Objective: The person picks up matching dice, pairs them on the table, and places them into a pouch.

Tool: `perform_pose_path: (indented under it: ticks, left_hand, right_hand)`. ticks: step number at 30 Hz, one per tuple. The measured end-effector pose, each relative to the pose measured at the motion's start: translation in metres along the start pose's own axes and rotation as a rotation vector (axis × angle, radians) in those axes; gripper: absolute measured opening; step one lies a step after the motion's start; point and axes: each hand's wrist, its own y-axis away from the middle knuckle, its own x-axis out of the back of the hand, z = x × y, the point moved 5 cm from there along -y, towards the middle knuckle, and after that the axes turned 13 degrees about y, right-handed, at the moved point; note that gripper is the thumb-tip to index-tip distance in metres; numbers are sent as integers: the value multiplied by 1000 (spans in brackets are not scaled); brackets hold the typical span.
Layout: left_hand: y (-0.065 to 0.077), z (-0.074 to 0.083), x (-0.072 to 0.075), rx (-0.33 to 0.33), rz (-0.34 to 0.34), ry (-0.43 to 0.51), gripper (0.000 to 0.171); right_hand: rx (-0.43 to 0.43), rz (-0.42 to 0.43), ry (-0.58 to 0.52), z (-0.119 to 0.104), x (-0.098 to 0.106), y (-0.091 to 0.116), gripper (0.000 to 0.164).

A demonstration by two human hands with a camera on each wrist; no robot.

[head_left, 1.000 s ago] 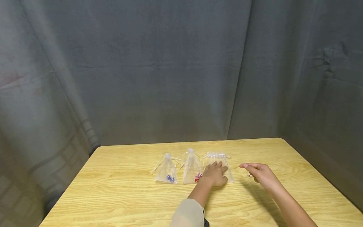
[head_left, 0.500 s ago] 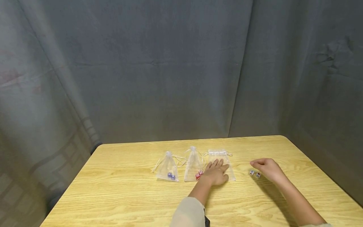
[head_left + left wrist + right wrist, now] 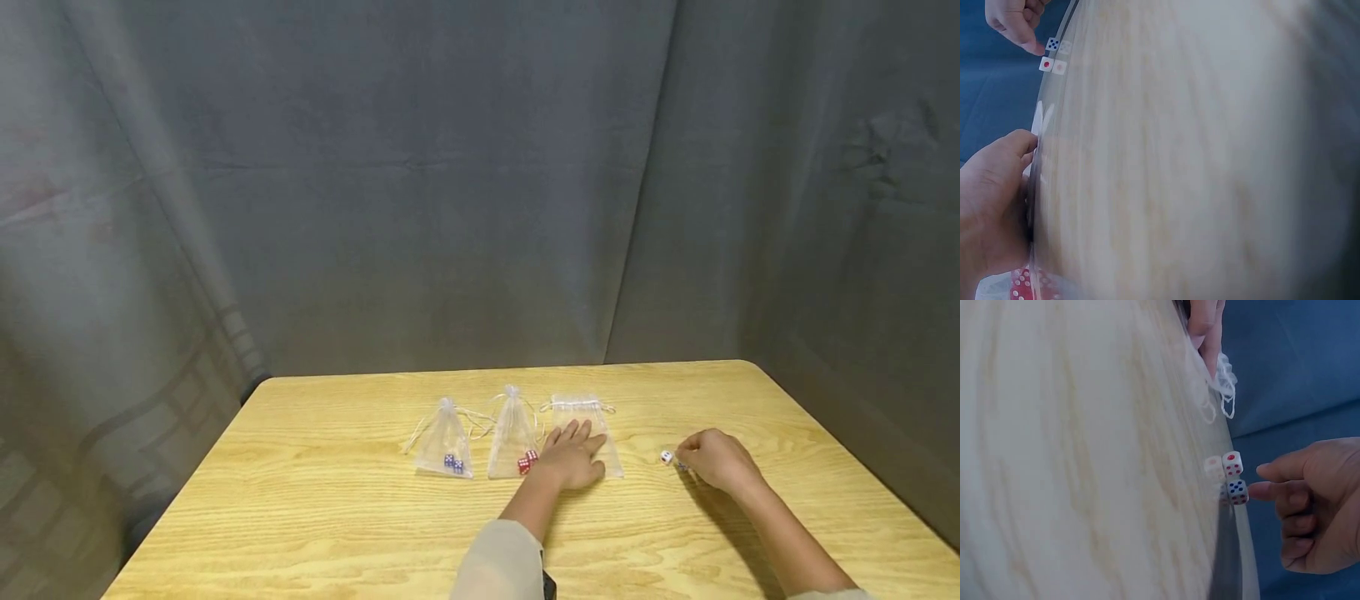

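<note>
My left hand (image 3: 570,458) lies flat with spread fingers on a flat sheer white drawstring bag (image 3: 576,408). To its right, two white dice (image 3: 666,457) rest on the table. My right hand (image 3: 716,458) is low over the right-hand die. In the right wrist view, one die (image 3: 1232,462) shows red pips and the other die (image 3: 1237,492) blue pips on top. There, one fingertip is at the blue-pipped die; thumb and index finger stand apart, the other fingers are curled. The left wrist view shows both dice beyond my left hand (image 3: 997,200).
Left of my left hand lie two cinched sheer bags on the wooden table (image 3: 337,517): one bag (image 3: 512,429) with red dice (image 3: 524,465), one bag (image 3: 442,442) with blue dice (image 3: 453,463). Grey curtains (image 3: 450,208) surround the table.
A second ago my right hand was further left, pinching something thin, a white die visible beneath. It has moved right and down to the dice, now both in view. My left hand stays put.
</note>
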Motion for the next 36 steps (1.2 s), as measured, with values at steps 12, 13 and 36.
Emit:
perform_pose_path:
  ticks: [12,13,36]
  left_hand:
    - [0,6,-3,-4,-7,-16,50]
    - [0,6,-3,-3,-9,-14,50]
    - [1,0,0,-3,-4,-4,49]
  right_hand:
    - [-34,-5,66,12,-3,2,19]
    - [-35,-4,66,11,-2,3,20]
    - [84,170,58,-38,26,24,19]
